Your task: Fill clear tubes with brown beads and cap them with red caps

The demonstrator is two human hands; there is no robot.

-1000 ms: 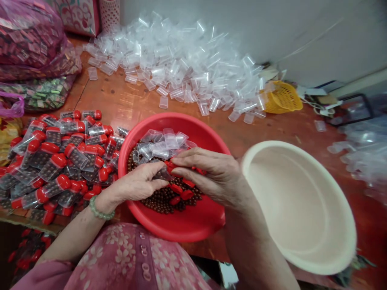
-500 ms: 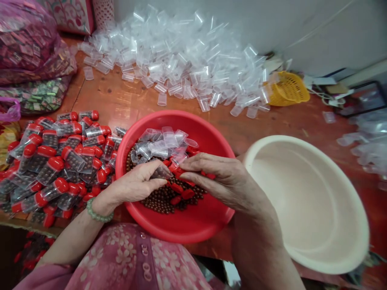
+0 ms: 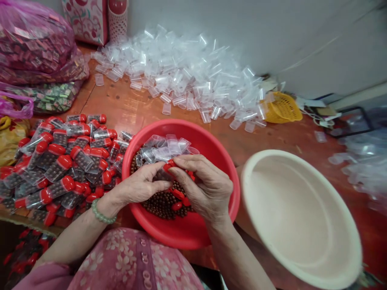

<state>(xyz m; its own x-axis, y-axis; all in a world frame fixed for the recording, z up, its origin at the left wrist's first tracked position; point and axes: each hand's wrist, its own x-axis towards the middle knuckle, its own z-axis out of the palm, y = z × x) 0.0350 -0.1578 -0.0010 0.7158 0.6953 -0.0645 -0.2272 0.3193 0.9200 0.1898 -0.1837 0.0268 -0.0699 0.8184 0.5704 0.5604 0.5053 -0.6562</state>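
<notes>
Over the red basin (image 3: 178,241), my left hand (image 3: 143,183) is closed round a small clear plastic bottle (image 3: 162,174) that looks dark with beads inside. My right hand (image 3: 202,185) pinches a red cap (image 3: 169,164) at the bottle's mouth. Whether the cap is seated cannot be made out. Below the hands the basin holds brown beads (image 3: 160,205), loose red caps (image 3: 178,194) and several clear empty bottles (image 3: 169,147). A green bead bracelet circles my left wrist.
Filled bottles with red caps (image 3: 63,165) are heaped on the left. A large pile of clear bottles (image 3: 187,80) lies along the wall, beside a yellow basket (image 3: 281,108). A cream basin (image 3: 302,209) stands to the right. Pink bags (image 3: 36,48) sit at the back left.
My right hand has moved left from the loose caps to the bottle in my left hand, with a red cap between its fingers. The view has shifted slightly.
</notes>
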